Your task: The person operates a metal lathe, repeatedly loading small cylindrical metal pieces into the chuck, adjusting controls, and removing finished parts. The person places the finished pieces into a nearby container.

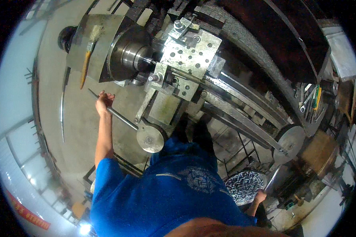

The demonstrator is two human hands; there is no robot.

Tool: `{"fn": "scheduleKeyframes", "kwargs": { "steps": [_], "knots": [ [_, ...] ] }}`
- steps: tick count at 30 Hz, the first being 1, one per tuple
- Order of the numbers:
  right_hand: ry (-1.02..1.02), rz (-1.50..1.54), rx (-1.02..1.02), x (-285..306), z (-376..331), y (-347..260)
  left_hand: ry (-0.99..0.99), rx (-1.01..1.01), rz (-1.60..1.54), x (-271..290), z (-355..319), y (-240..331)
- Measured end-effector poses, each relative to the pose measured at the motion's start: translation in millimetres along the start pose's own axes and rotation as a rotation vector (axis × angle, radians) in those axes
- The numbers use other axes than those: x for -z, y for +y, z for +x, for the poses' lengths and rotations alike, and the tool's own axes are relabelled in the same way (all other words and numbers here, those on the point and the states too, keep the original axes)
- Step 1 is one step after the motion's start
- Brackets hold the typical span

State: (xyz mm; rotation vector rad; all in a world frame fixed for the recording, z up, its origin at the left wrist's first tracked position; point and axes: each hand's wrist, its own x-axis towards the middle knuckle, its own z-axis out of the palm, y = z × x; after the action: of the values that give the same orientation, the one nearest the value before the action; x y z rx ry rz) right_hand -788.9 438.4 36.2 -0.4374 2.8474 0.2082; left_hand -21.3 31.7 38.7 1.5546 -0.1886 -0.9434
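A small lathe-like machine stands before me. My left hand [103,103] is closed round a long metal lever [123,119], which runs to a round steel disc [150,138] at the machine's front. Low on the right, my right hand [260,196] grips the end of another lever [272,178]. That lever joins a larger disc [292,142], linked by a long flat bar [241,118] to the machine. A round chuck [131,57] holds a thin, bright piece [148,60] pointing at a drilled tool plate [192,51]. My right fingers are partly hidden.
A wooden-handled brush [88,59] lies on the headstock cover [108,23]. Next to my right hand, a round container holds many small metal pieces [245,185]. Wrenches and other hand tools [310,102] lie at the right. A thin rod [62,106] stands out at the left.
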Motion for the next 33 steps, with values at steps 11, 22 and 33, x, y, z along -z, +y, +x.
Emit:
{"fn": "scheduleKeyframes", "kwargs": {
  "steps": [11, 22, 33],
  "knots": [
    [-0.026, -0.013, 0.209, -55.0, 24.5, 124.5, 0.057, 0.01, 0.032, 1.8, -1.7, -3.6],
    [-0.222, -0.369, 0.053, -30.0, 6.4, 57.8, 0.083, -0.059, 0.02, -7.9, -7.5, 4.0],
    [-0.158, -0.048, -0.13, -10.0, -29.1, 26.6, 0.062, -0.11, 0.015, -7.6, -3.1, 0.3]
  ]
}}
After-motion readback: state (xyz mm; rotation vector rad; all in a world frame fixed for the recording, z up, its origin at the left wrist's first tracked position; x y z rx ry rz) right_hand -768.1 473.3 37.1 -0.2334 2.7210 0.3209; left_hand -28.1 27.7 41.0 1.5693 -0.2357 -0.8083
